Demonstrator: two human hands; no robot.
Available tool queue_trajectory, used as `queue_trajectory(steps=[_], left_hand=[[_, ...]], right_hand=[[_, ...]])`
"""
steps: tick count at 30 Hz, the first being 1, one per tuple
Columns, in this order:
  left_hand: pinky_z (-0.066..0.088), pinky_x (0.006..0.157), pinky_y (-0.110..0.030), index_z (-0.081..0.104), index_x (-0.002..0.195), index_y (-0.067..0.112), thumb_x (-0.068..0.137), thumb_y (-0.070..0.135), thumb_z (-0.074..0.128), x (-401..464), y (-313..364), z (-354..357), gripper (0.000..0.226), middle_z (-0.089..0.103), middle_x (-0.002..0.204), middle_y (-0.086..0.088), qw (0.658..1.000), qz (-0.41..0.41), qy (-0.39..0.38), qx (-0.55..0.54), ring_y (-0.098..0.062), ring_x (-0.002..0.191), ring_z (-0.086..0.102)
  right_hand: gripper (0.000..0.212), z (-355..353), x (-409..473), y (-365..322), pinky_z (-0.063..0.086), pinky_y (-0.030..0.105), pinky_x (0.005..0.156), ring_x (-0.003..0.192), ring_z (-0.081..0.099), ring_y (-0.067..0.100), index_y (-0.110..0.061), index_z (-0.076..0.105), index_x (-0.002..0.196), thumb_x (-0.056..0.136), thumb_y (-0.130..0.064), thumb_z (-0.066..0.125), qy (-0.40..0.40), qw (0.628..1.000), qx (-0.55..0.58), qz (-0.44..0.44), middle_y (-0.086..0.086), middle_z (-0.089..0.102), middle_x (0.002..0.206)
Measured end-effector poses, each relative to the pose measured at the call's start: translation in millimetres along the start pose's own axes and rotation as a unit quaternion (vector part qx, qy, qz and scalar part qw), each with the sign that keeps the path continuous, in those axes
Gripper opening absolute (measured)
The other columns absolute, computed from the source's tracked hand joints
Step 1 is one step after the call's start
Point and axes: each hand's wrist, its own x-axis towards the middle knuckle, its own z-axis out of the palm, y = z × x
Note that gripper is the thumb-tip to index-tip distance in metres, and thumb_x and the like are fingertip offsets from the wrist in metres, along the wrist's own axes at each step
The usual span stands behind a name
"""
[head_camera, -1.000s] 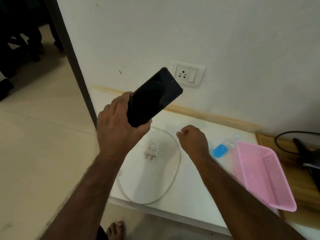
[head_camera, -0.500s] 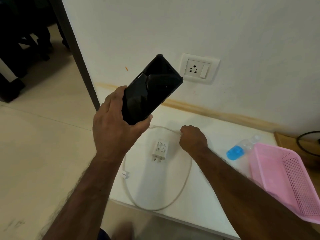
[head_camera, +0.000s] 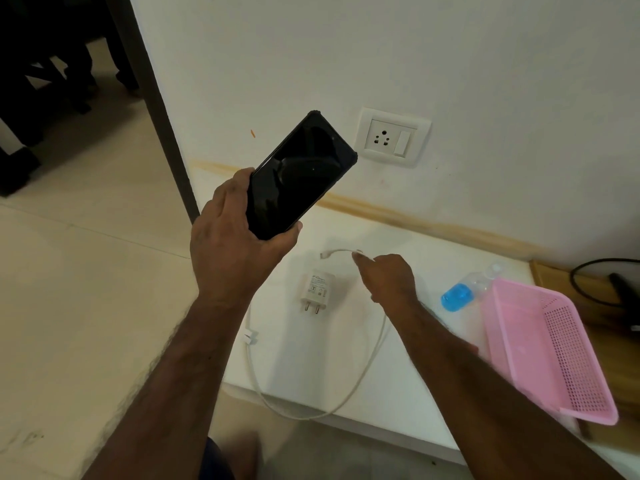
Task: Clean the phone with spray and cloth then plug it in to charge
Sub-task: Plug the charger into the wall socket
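Since earlier frame: right hand (head_camera: 388, 275) lifted small-plug end of cable (head_camera: 337, 252) off white tabletop (head_camera: 408, 393); now pinches it between fingertips, connector pointing left toward phone. Left hand (head_camera: 235, 247) grips phone (head_camera: 298, 178) by lower end, screen up, dark, raised over table in front of wall.

Progress, judged: cleaning looks done; spray bottle (head_camera: 460, 292) lies set aside beside pink basket (head_camera: 547, 348); no cloth visible.

Left: seat connector in phone, join other cable end to adapter (head_camera: 317, 289) lying loose on table, plug adapter into wall socket (head_camera: 393, 136).
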Motion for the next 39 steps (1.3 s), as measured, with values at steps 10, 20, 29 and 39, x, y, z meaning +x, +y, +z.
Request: queue_trajectory(steps=[10,20,29,39], left_hand=[[0.058,0.082,-0.042,0.045,0.135,0.021,0.071,0.059,0.076,-1.6,-0.8,-3.7,0.081,0.061,0.121,-0.002,1.000,-0.003,-0.021,-0.011,-0.021,0.100,0.061],[0.055,0.086,-0.044,0.047,0.137,0.021,0.071,0.060,0.073,-2.7,-0.8,-1.4,0.081,0.062,0.124,0.000,0.999,-0.026,-0.037,-0.004,-0.023,0.103,0.061],[0.054,0.081,-0.038,0.047,0.133,0.024,0.069,0.059,0.073,-5.1,-5.4,3.2,0.078,0.063,0.117,0.001,0.997,-0.049,-0.038,0.046,-0.023,0.097,0.062],[0.040,0.060,-0.029,0.054,0.104,0.025,0.056,0.059,0.068,34.9,-5.6,12.3,0.060,0.057,0.085,0.007,0.945,-0.088,-0.248,0.195,-0.018,0.072,0.058]], right_hand=[[0.057,26.4,-15.7,-11.7,0.055,0.045,0.085,0.092,0.066,0.034,-0.008,0.071,0.098,0.097,-0.053,0.036,-0.024,0.997,0.065,0.044,0.010,0.071,0.098],[0.053,14.4,-8.5,26.3,0.054,0.038,0.086,0.096,0.066,0.031,-0.006,0.069,0.104,0.096,-0.050,0.041,-0.005,0.996,0.015,0.092,0.012,0.070,0.102],[0.037,16.7,-8.6,47.8,0.045,0.034,0.069,0.094,0.065,0.031,-0.004,0.066,0.102,0.094,-0.034,0.045,-0.008,0.989,-0.022,0.144,0.003,0.057,0.075],[0.032,24.4,-5.3,60.5,0.047,0.028,0.081,0.093,0.065,0.025,-0.007,0.063,0.107,0.094,-0.033,0.050,0.000,0.996,-0.018,0.090,0.008,0.069,0.103]])
